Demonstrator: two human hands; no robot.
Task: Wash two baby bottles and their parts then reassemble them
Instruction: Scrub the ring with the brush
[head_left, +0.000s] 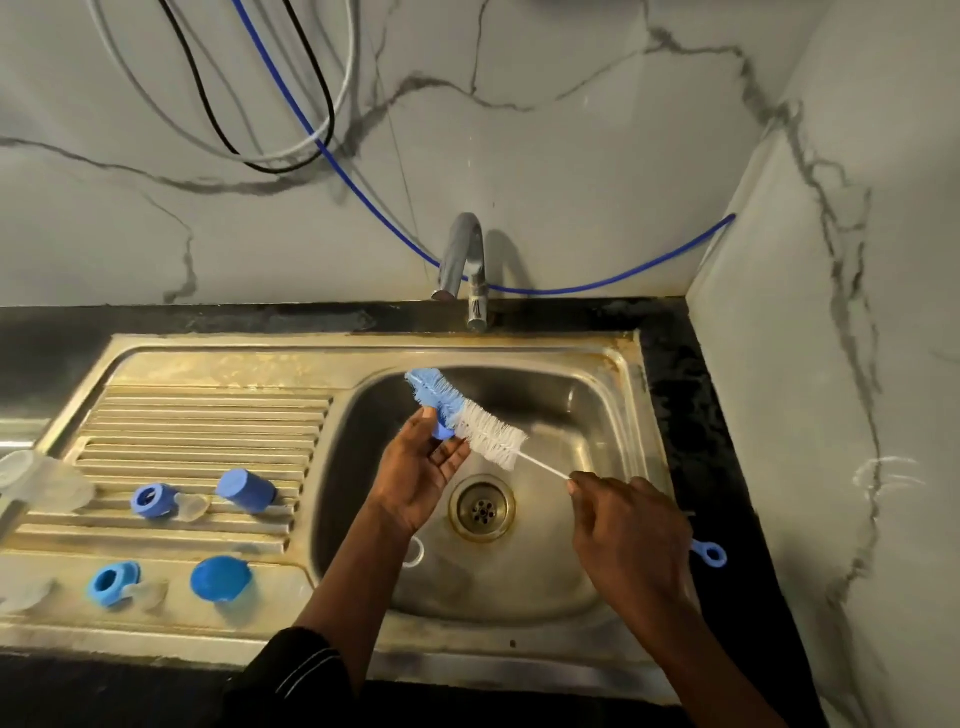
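My right hand (631, 540) grips the thin handle of a bottle brush (485, 428) with blue and white bristles, held over the sink basin (566, 400). My left hand (421, 473) is palm up under the bristles, fingers touching the blue part and a small blue piece I cannot identify. On the ribbed drainboard (208, 415) lie two blue collar rings (150, 500) (111, 583), two blue caps (245, 489) (221, 578) and a clear teat (192, 506). A clear bottle (36, 480) lies at the far left edge. A clear ring (415, 551) sits in the basin.
A chrome tap (465, 265) stands behind the basin; no water stream shows. The drain (482, 508) lies under my hands. A blue hose (332, 161) and cables hang on the marble wall. A side wall closes the right; black counter (691, 395) borders the sink.
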